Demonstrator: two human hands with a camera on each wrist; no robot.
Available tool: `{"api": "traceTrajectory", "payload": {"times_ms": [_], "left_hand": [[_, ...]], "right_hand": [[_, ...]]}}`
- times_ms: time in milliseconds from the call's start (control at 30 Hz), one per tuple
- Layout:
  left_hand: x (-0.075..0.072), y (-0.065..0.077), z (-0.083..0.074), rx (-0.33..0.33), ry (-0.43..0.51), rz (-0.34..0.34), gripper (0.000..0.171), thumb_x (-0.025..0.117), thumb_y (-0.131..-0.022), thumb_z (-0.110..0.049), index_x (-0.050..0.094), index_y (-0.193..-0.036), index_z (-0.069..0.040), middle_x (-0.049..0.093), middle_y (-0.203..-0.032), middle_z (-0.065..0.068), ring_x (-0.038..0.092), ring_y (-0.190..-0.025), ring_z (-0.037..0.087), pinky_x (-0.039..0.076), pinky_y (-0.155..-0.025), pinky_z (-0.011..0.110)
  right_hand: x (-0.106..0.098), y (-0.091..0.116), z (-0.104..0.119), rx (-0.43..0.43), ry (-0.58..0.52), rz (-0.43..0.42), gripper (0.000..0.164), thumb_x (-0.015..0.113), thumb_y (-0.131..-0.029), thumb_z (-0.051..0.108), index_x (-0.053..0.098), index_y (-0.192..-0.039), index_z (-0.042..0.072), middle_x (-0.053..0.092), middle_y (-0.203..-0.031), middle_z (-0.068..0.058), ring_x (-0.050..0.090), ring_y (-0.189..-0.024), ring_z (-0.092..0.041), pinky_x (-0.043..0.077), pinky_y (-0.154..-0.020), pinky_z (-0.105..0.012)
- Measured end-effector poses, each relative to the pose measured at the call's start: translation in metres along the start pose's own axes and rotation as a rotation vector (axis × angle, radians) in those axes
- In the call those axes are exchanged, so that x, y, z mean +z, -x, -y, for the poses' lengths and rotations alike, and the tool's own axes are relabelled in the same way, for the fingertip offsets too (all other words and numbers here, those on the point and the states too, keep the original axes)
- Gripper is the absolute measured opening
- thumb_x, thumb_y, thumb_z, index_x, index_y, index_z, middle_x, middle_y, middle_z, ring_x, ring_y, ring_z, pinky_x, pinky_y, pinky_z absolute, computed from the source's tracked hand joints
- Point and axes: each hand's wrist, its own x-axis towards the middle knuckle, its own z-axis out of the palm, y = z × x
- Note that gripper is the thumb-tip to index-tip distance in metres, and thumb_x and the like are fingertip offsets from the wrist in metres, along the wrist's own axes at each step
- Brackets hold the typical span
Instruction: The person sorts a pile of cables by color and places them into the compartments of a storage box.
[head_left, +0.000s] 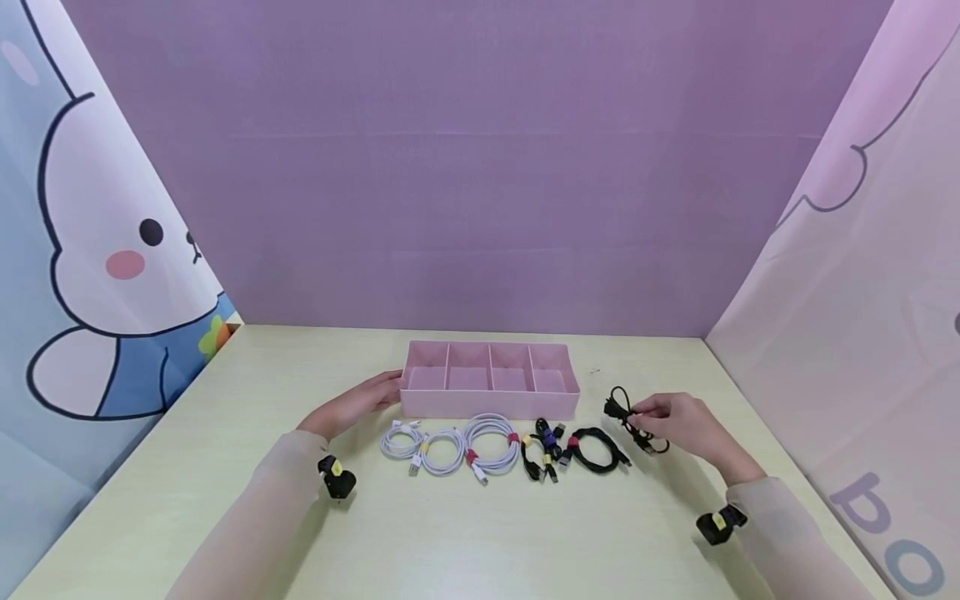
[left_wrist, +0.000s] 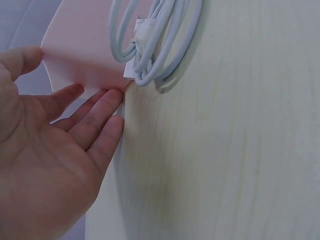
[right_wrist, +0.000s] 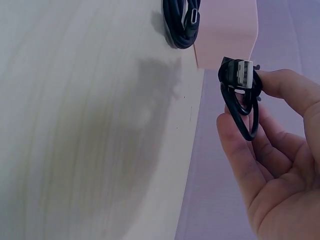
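My right hand (head_left: 678,423) pinches a bundled black USB cable (head_left: 621,412) between thumb and fingers, right of the pink box. The right wrist view shows the cable's USB plug (right_wrist: 245,75) facing the camera, the bundle held above the table. At the left end of the pink four-compartment box (head_left: 487,406), my left hand (head_left: 356,406) has its fingers extended, fingertips touching the end wall (left_wrist: 85,55). Coiled white cables (head_left: 491,444) lie in front of the box. Beside them are a small black cable (head_left: 551,442) bundle and a round black cable coil (head_left: 596,450) with a red tie.
The pale wooden table (head_left: 525,542) is bounded by a purple backdrop (head_left: 480,167) behind. Printed cloth hangs along both sides, with a cartoon rabbit (head_left: 135,233) at left. The box's compartments stand open at the top.
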Motion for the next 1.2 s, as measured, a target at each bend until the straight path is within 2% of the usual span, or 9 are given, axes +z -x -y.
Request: {"api": "traceTrajectory", "payload": {"times_ms": [133,433,667,1200], "left_hand": [[0.000,0.001,-0.001,0.009,-0.014,0.006,0.062,0.030,-0.109,-0.041,0.020,-0.160,-0.006,0.033,-0.159,0.017,0.033,-0.144,0.036,0.022,-0.120,0.053],[0.001,0.000,-0.001,0.000,0.005,0.000,0.062,0.032,-0.109,-0.043,0.022,-0.160,-0.009,0.035,-0.158,0.014,0.034,-0.144,0.034,0.021,-0.121,0.052],[0.001,-0.001,0.000,0.010,0.012,0.012,0.062,0.030,-0.110,-0.042,0.020,-0.160,-0.008,0.034,-0.159,0.016,0.034,-0.144,0.034,0.021,-0.121,0.052],[0.001,-0.001,0.001,0.002,0.007,0.011,0.063,0.030,-0.109,-0.044,0.020,-0.160,-0.009,0.036,-0.158,0.015,0.034,-0.144,0.033,0.022,-0.121,0.051]], "right_hand": [[-0.001,-0.003,0.000,0.001,-0.011,-0.005,0.031,0.073,-0.092,0.034,0.075,-0.110,0.008,0.074,-0.092,0.002,0.068,-0.085,-0.014,0.056,-0.074,-0.033],[-0.005,-0.006,0.006,-0.003,-0.038,-0.018,0.038,0.072,-0.092,0.041,0.074,-0.113,0.009,0.074,-0.095,0.002,0.068,-0.087,-0.015,0.056,-0.076,-0.034],[-0.005,-0.010,0.009,0.006,-0.059,-0.025,0.032,0.072,-0.093,0.038,0.074,-0.113,0.012,0.075,-0.095,0.004,0.068,-0.088,-0.016,0.055,-0.078,-0.035],[-0.004,-0.022,0.022,-0.011,-0.097,-0.059,0.040,0.072,-0.092,0.043,0.074,-0.114,0.010,0.075,-0.095,0.001,0.068,-0.087,-0.015,0.055,-0.076,-0.034]]}}
